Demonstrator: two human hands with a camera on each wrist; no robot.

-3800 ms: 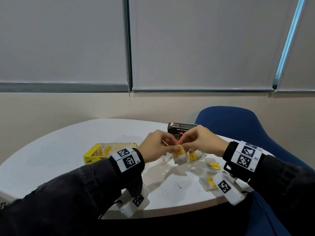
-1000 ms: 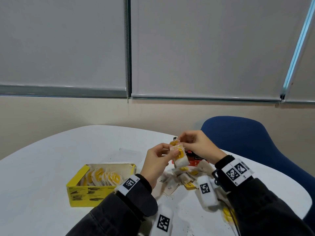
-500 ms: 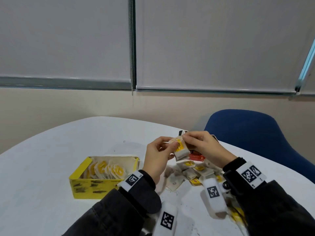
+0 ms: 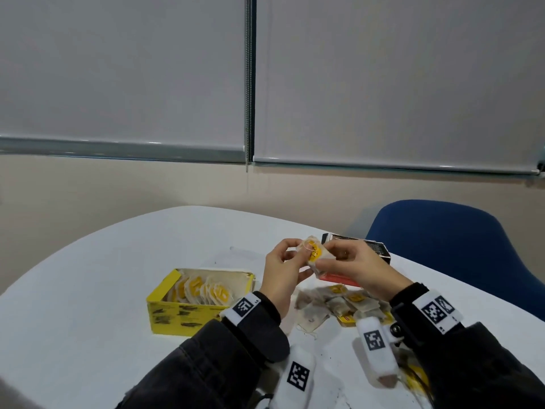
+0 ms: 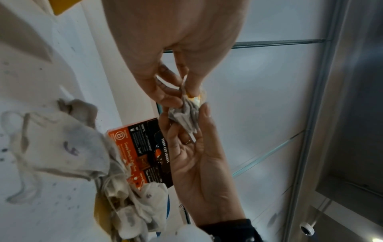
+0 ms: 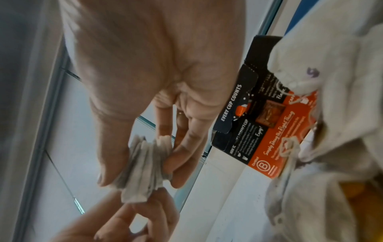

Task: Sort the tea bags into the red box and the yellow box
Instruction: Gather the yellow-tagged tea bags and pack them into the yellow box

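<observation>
A small bundle of yellow-tagged tea bags point(image 4: 315, 255) is up above the table, pinched from both sides. My left hand point(image 4: 299, 258) holds its left edge and my right hand point(image 4: 327, 255) holds its right side. The left wrist view shows the bundle point(image 5: 186, 114) as crumpled grey paper between the fingertips. In the right wrist view, thumb and fingers squeeze the bags point(image 6: 143, 170). The open yellow box point(image 4: 188, 318) at the left holds several upright tea bags. The red box point(image 4: 382, 251), black on top, lies behind my right hand.
Loose tea bags point(image 4: 333, 305) lie in a heap on the white table point(image 4: 88, 290) below my hands, some against the red box point(image 5: 136, 147). A blue chair point(image 4: 454, 240) stands at the table's right. Dark specks dot the tabletop near me.
Both hands lifted tea bags off the heap and still hold them between them. Over the last second the view shifted; the hands kept about the same grip.
</observation>
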